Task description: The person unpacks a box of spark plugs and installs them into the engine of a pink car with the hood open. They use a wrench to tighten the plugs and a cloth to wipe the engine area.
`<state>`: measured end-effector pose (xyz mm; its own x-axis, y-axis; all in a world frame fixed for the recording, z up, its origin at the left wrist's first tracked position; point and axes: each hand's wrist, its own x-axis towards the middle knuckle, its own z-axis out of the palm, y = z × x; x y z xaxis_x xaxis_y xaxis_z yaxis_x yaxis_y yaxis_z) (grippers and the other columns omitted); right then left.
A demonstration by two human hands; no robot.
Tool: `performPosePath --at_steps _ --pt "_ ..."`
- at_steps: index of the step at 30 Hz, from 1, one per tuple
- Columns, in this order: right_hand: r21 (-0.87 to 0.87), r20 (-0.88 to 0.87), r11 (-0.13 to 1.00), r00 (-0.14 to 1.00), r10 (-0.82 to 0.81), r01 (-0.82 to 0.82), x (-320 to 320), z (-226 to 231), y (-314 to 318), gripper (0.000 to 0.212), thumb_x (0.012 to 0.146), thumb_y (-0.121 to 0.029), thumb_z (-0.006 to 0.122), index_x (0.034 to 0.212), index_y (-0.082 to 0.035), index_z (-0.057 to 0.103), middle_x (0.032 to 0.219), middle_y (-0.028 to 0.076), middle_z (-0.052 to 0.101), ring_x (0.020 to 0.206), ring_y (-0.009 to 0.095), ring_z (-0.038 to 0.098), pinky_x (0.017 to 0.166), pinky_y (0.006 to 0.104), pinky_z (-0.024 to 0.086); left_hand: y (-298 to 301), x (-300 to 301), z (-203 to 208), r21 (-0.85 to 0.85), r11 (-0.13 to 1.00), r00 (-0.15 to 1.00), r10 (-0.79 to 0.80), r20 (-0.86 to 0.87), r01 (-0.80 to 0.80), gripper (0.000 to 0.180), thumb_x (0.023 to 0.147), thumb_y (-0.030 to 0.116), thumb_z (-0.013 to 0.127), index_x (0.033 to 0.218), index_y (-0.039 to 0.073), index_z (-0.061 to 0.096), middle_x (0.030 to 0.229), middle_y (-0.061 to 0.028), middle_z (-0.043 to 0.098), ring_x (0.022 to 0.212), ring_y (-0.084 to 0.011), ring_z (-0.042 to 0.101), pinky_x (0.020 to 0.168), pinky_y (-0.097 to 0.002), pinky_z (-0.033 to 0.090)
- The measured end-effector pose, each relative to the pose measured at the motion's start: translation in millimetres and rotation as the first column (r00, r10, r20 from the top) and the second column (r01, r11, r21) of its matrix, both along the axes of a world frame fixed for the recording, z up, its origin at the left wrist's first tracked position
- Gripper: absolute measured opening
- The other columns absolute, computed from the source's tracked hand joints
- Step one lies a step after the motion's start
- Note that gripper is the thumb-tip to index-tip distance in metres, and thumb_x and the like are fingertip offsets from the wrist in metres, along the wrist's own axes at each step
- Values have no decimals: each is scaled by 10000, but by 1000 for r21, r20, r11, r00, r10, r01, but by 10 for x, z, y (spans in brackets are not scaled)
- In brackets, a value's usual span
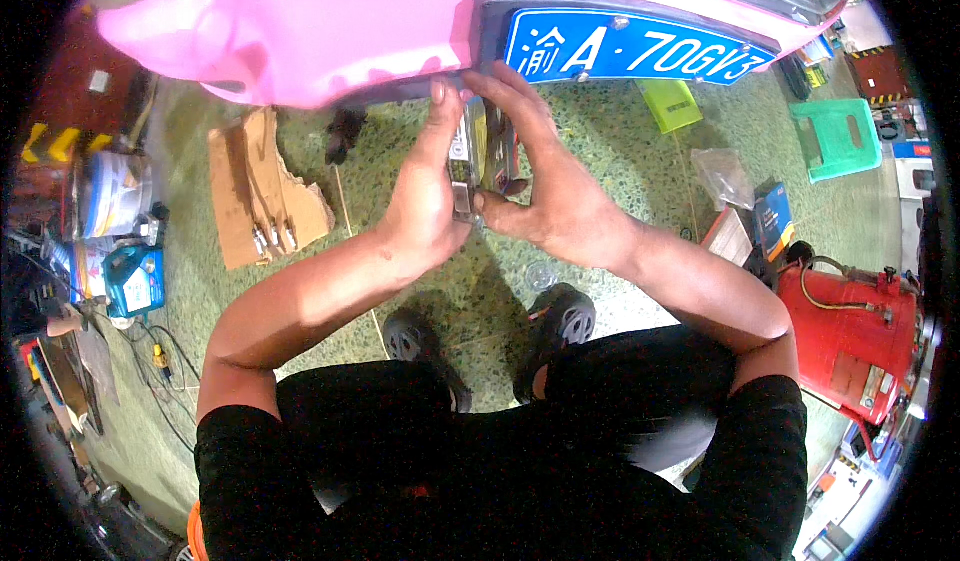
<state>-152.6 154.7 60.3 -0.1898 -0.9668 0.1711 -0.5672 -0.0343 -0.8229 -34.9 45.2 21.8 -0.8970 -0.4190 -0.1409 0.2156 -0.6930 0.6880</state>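
Observation:
Between my two hands is a slim, printed box, seen nearly edge-on, with dark, white, yellowish and red patches. My left hand presses along its left side, thumb pointing up. From the right, my right hand closes round it, fingers over the far end and thumb at the near end. Most of the box's faces are hidden by my hands. Just beyond my fingertips are the pink car bumper and a blue licence plate.
A torn cardboard piece with several small metal parts lies left on the speckled floor. A teal jug and cables stand further left. On the right are a green stool, a lime-green box, a plastic bag and a red tank.

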Motion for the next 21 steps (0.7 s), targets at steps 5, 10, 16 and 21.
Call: performPosePath --at_steps 5,10,16,21 --pt "13 -2 1000 1000 22 -22 7 -10 15 1029 763 -46 769 1616 -95 197 1655 220 181 1577 362 95 1269 468 190 8 5 41 24 998 998 51 26 -52 696 1038 656 378 1397 72 498 1275 -111 646 1165 -261 655 998 -441 549" --pt "50 18 997 999 50 -51 27 -79 47 1058 749 -10 757 1627 -107 174 1672 220 111 1568 402 92 1258 497 215 -9 1 35 128 991 997 31 69 -40 720 1008 697 411 1387 96 526 1241 -97 662 1161 -250 652 991 -456 535" --pt "5 91 999 995 43 -43 69 -162 65 1025 716 38 724 1610 -131 251 1661 246 98 1557 443 94 1232 497 292 -137 1 130 183 983 998 12 67 -25 725 971 749 428 1339 142 575 1215 -72 676 1152 -243 651 1021 -527 487" --pt "8 -191 1000 981 27 -26 -111 131 63 1013 728 -99 784 1596 -102 263 1612 263 218 1485 461 289 1222 493 310 -219 71 47 36 992 993 -118 4 118 772 983 756 362 1402 128 519 1276 -117 647 1136 -275 670 917 -506 588"
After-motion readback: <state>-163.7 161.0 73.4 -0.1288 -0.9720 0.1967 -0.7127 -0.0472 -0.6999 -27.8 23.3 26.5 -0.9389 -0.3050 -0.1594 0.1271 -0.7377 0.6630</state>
